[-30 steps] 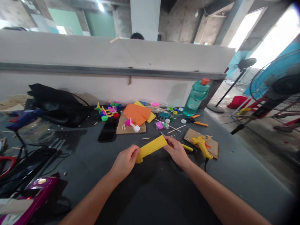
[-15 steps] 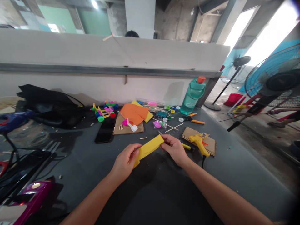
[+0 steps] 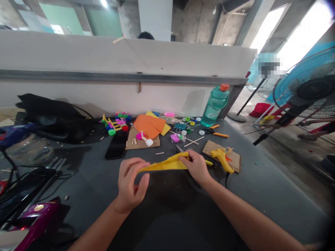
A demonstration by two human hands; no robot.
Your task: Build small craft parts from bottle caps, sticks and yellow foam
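Observation:
A yellow strip (image 3: 167,164) stretches nearly level between my two hands above the dark table. My right hand (image 3: 197,168) pinches its right end, and a pointed metal blade (image 3: 179,149) shows just beyond the fingers. At the strip's left end, my left hand (image 3: 133,181) has its thumb apart from the fingers, with the fingertips beside or touching the strip. Right of my right hand lies a yellow glue gun (image 3: 222,159) on a piece of cardboard (image 3: 237,162).
Behind my hands are a black phone (image 3: 116,145), orange paper (image 3: 149,126), a small colourful wheeled model (image 3: 115,125) and orange-handled pliers (image 3: 220,134). A teal bottle (image 3: 213,108) stands at the back right. A magenta device (image 3: 42,219) sits at the lower left.
The strip has turned from slanted to nearly level and edge-on. My left hand has moved left and opened its thumb away from the strip. My right hand has taken hold further over its end.

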